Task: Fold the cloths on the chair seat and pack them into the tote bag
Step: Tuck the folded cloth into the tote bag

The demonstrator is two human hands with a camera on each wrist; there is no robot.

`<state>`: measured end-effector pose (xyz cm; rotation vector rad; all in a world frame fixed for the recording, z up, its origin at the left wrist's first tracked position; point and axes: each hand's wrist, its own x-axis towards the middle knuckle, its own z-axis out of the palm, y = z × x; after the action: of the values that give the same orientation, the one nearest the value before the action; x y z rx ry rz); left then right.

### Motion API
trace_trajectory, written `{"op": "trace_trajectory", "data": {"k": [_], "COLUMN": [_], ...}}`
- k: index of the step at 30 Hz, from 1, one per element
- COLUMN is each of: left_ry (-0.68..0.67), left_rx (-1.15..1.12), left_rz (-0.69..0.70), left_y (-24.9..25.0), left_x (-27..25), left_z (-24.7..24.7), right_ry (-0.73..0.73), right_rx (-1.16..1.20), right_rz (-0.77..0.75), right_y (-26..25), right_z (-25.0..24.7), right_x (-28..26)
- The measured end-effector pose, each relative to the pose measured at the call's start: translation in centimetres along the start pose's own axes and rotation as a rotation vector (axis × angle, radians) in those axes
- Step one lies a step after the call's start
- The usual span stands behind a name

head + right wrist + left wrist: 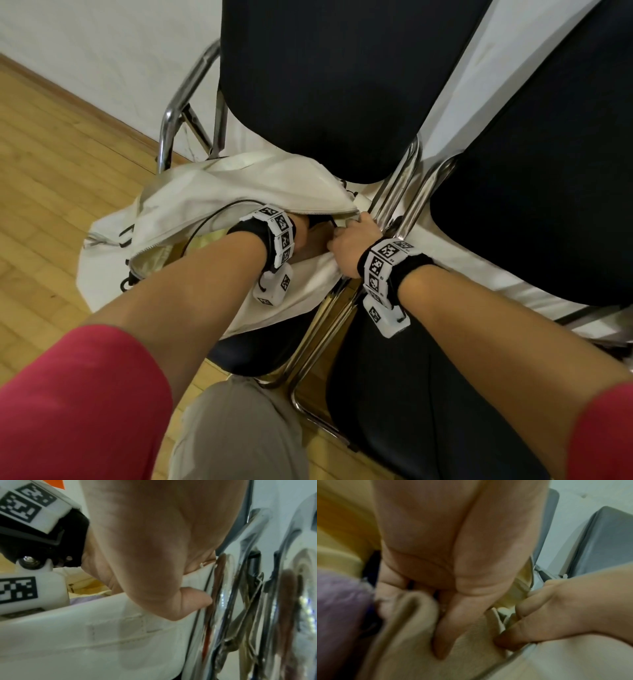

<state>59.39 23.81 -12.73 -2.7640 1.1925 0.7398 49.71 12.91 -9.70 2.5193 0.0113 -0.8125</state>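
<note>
A person in red sleeves is leaning over a cream canvas tote bag with a zip mouth (pixel 219 192), which is lying on the seat of a black padded chair with a chrome tube frame (pixel 318 78). The right hand (pixel 352 243) is pinching the bag's near rim beside the chrome frame, holding the mouth apart. The left hand (pixel 305 236) is reaching inside the bag with its fingers (pixel 447 631) lying straight against beige cloth. A lilac fuzzy cloth (pixel 339 615) and pale yellow fabric (pixel 337 527) are showing inside the bag. This looks like the packing step, late in the task. The next move probably calls for settling the cloths flat, then withdrawing the left hand.
</note>
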Motion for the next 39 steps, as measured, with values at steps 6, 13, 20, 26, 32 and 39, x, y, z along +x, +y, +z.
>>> {"op": "trace_trajectory", "data": {"k": [6, 13, 20, 26, 32, 39], "left_ry": [-0.014, 0.044, 0.084, -0.102, -0.142, -0.095], "left_rx": [0.044, 0.024, 0.028, 0.087, -0.003, -0.078], "left_rz": [0.043, -0.015, 0.077, 0.068, -0.032, -0.025], "left_y": [0.2, -0.3, 0.4, 0.6, 0.1, 1.1], "left_x": [0.0, -1.0, -3.0, -2.9, -3.0, -3.9], "left_z": [-0.2, -0.7, -1.9, -1.3, -0.9, -1.0], "right_ry": [0.258, 0.056, 0.003, 0.151, 0.058, 0.202], "right_rx": [0.005, 0.069, 0.074, 0.087, 0.073, 0.228], "right_rz": [-0.048, -0.102, -0.111, -0.110, -0.113, -0.131], "right_y": [-0.8, -0.7, -0.6, -0.8, -1.1, -1.2], "right_z": [0.4, 0.5, -0.3, 0.7, 0.7, 2.0], "right_x": [-1.1, 0.3, 0.6, 0.0, 0.8, -0.7]}}
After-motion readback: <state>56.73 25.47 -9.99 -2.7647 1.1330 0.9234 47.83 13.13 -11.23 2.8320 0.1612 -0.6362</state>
